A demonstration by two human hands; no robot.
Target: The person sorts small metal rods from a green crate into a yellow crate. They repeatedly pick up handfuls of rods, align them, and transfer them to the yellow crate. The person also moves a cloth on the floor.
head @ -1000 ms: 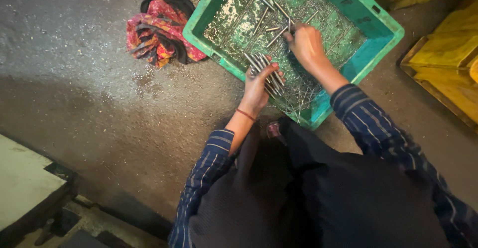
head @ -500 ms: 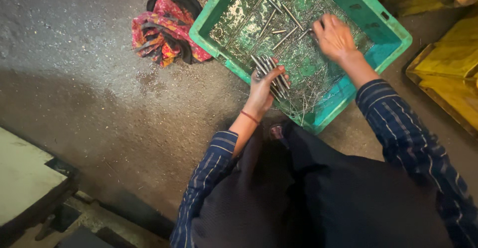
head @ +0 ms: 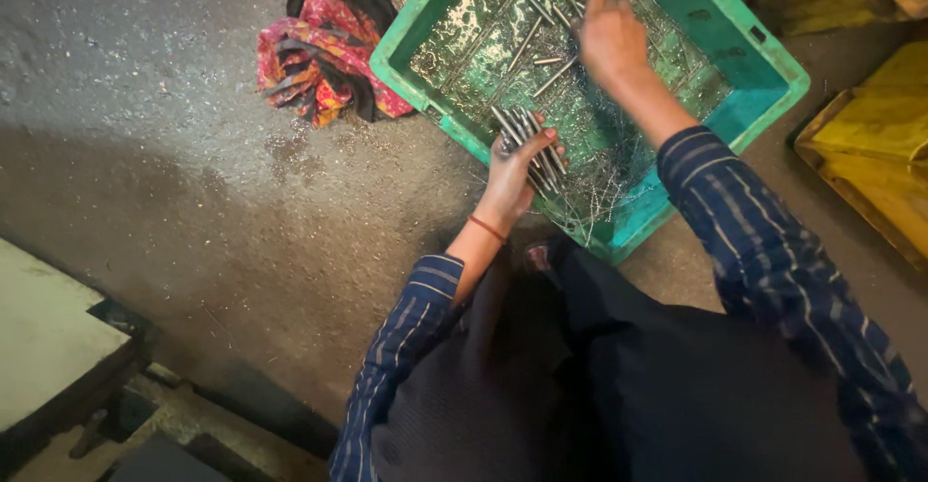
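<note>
A green plastic crate (head: 764,66) sits on the concrete floor, its bottom covered with tangled metal shavings and several loose metal rods (head: 541,39). My left hand (head: 512,177) is at the crate's near rim and grips a bundle of metal rods (head: 530,142) fanned out above its fingers. My right hand (head: 609,37) reaches deeper into the crate, its fingers down among the loose rods near the far side. Whether it holds one is hidden. Both arms wear blue striped sleeves.
A crumpled red and black cloth (head: 324,52) lies on the floor left of the crate. Yellow crates (head: 875,153) stand at the right edge. A pale slab on a dark frame (head: 48,347) sits at the lower left.
My right hand has moved from the crate's middle toward its far side. My left hand keeps the rod bundle at the near rim. The view has shifted slightly.
</note>
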